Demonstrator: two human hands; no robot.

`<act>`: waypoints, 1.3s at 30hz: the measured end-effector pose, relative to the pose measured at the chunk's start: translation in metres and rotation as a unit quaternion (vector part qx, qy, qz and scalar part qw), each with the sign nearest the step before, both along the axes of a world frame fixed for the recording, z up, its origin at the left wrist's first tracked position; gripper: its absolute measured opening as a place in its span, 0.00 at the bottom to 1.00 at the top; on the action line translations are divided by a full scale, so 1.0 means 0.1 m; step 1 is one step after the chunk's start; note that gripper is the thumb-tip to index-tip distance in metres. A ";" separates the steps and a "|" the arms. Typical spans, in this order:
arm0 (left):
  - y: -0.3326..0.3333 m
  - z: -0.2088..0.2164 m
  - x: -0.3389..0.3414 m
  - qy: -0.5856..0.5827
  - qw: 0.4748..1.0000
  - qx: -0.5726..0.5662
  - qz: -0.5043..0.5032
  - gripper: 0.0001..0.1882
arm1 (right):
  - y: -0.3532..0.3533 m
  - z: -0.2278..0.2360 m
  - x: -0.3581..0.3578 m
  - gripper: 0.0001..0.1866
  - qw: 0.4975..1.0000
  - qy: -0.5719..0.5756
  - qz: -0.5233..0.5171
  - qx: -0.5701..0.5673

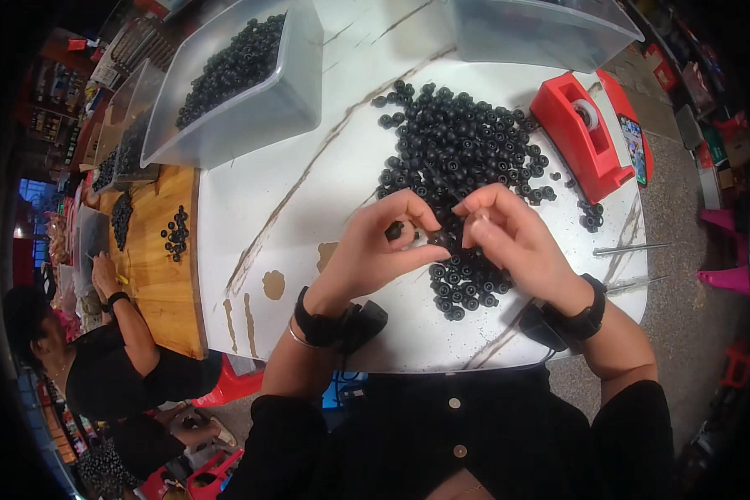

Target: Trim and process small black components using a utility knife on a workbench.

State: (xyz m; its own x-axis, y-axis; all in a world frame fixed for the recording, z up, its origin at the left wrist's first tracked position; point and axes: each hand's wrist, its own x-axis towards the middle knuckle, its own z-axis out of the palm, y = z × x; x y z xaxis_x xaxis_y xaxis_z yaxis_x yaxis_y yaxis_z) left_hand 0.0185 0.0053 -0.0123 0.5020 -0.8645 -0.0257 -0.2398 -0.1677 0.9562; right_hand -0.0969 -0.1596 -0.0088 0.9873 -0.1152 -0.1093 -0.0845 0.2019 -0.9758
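Observation:
Over the near part of a pile of small round black plastic parts (pixel 467 137), my two hands are close together. My left hand (pixel 371 250) is closed, thumb and forefinger pinching one small round black part (pixel 440 240). Another dark piece shows inside the curl of its fingers, and I cannot tell whether it is held. My right hand (pixel 512 242) is closed too, its fingertips pressed together just right of that part. Whatever lies between those fingertips is too small or hidden to name. Both wrists wear black bands.
On the white marbled table (pixel 267 225) stand a clear bin (pixel 296 100) of black parts and another clear bin (pixel 533 37). A red tape dispenser (pixel 579 142), a phone (pixel 633 146) and thin metal tools (pixel 629 249) lie right. Left, a person (pixel 100 367) works at a wooden table (pixel 162 292).

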 end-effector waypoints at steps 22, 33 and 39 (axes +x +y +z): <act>-0.09 -0.25 -0.18 0.361 0.903 -0.232 0.031 0.09 | 0.03 0.18 -0.06 0.08 0.999 0.022 0.035 0.009; -0.14 -0.21 -0.17 0.378 0.891 -0.249 0.019 0.06 | 0.08 -0.02 -0.08 0.14 0.983 -0.076 0.027 -0.163; -0.11 -0.25 -0.14 0.371 0.895 -0.246 0.006 0.07 | 0.08 -0.04 -0.08 0.12 0.985 -0.084 0.015 -0.152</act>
State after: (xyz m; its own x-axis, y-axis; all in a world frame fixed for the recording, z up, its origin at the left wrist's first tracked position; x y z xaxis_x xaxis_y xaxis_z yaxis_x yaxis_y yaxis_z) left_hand 0.0041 -0.0059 -0.0369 0.5128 -0.8581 0.0260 0.4920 0.3185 0.8102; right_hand -0.1047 -0.1511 -0.0128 0.9920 -0.0870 0.0918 0.0828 -0.1028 -0.9913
